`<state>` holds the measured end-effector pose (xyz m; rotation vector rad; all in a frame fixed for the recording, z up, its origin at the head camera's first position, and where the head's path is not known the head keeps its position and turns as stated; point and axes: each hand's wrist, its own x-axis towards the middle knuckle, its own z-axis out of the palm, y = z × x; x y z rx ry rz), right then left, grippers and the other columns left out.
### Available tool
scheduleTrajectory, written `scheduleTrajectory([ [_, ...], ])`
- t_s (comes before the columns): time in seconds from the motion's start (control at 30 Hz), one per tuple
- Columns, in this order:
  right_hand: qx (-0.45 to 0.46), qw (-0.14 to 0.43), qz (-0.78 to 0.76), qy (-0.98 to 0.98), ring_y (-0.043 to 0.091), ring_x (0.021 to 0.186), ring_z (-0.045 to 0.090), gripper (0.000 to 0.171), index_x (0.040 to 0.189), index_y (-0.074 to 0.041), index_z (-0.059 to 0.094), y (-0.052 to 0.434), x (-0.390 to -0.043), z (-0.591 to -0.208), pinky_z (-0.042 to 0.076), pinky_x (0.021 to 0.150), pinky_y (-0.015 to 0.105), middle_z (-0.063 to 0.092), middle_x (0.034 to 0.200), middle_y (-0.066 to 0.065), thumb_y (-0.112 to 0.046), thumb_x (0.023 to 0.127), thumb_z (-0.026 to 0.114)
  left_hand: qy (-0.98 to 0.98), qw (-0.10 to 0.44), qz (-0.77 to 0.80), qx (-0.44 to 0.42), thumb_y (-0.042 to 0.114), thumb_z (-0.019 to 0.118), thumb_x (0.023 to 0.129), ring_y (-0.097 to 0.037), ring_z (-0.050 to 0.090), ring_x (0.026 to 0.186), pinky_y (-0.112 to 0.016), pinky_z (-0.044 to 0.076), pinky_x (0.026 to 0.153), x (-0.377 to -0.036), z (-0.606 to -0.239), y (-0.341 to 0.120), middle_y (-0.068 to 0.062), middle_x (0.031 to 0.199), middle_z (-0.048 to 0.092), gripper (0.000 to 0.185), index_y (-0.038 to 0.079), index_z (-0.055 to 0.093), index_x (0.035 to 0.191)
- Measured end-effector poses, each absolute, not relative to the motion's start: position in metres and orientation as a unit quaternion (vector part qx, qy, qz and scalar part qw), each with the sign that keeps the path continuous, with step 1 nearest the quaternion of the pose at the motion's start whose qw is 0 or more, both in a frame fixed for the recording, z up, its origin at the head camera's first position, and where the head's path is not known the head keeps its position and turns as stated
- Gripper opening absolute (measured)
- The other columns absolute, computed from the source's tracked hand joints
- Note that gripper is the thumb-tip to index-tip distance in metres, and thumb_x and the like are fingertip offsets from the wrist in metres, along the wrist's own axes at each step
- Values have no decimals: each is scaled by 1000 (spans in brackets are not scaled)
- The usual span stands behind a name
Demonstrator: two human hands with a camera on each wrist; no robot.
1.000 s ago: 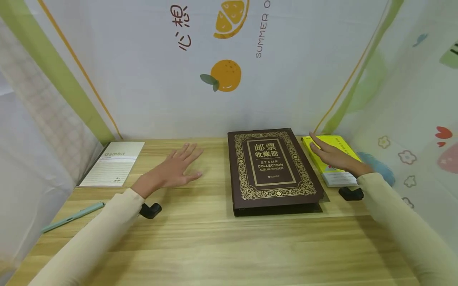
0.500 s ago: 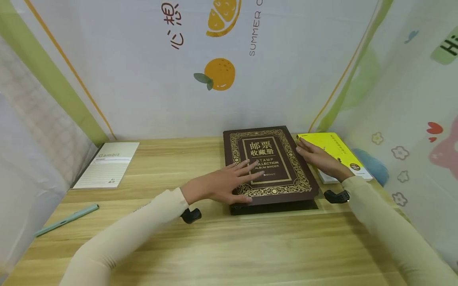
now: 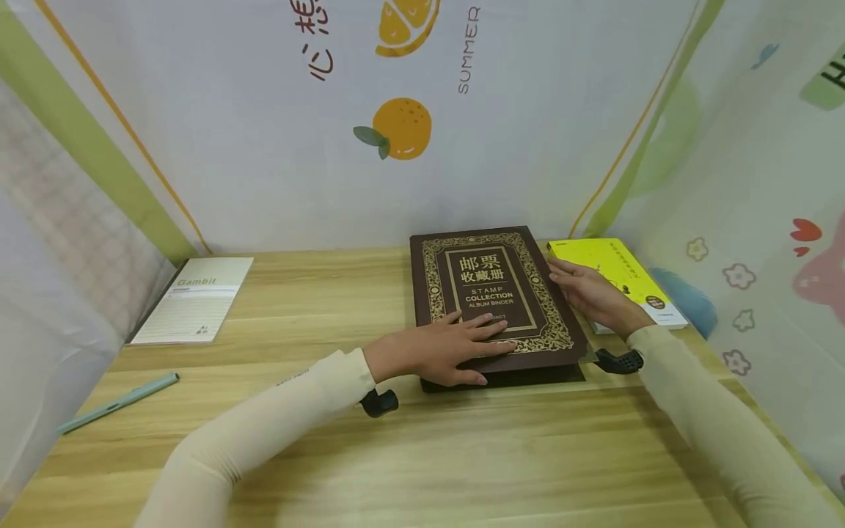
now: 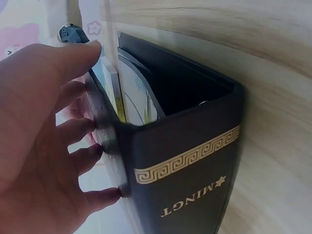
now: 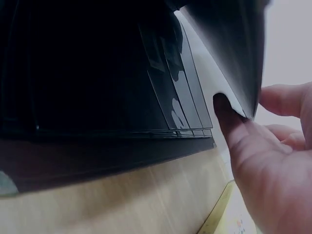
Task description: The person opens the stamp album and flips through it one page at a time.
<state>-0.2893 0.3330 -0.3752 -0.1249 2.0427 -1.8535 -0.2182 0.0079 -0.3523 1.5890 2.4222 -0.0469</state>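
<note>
On the light wooden desk (image 3: 422, 455), closest to the person, the left hand (image 3: 439, 350) lies flat on the lower left corner of the dark brown stamp album binder with gold ornament and gold letters (image 3: 491, 293). Its fingers (image 3: 491, 331) are straight and a little apart, pressing on the front cover, and the thumb (image 3: 462, 378) goes down over the near edge. In the left wrist view the fingertips (image 4: 95, 148) touch the cover near the spine, where the gold band and the word MINGT are printed. The binder lies closed in the middle of the desk, slightly right of centre, its spine toward the person.

The right hand (image 3: 590, 293) is at the right edge of the binder. In the right wrist view its thumb (image 5: 234, 126) sits under the corner of the cover, which stands a little lifted above the dark inner pages, while the other fingers (image 5: 285, 100) are on the outer side, so the hand pinches the cover's edge.

Just beside that hand lies a thin yellow book (image 3: 614, 275), partly covered by the hand.

At the far left edge lies a mint green pen (image 3: 119, 402), and further back a white lined notepad with the word Gambit (image 3: 194, 299). Behind everything hangs a white curtain printed with oranges (image 3: 396, 125).
</note>
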Motion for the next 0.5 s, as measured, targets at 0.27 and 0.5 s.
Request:
scheduleTrajectory([
  [0.27, -63, 200, -706, 677, -4, 114, 64, 63, 164, -12, 3, 328, -286, -358, 56, 92, 19, 4, 171, 14, -12, 111, 36, 832, 109, 3, 544, 51, 44, 106, -22, 1, 160, -57, 13, 127, -216, -351, 0, 1, 172, 2, 68, 34, 13, 163],
  [0.5, -96, 200, -716, 662, 2, 115, 66, 66, 164, -9, 1, 322, -288, -325, 57, 90, 20, 2, 170, 18, -11, 110, 40, 831, 75, 46, 549, 50, 46, 106, -21, 1, 160, -57, 17, 127, -216, -349, -12, 1, 173, -1, 72, 32, 9, 164],
])
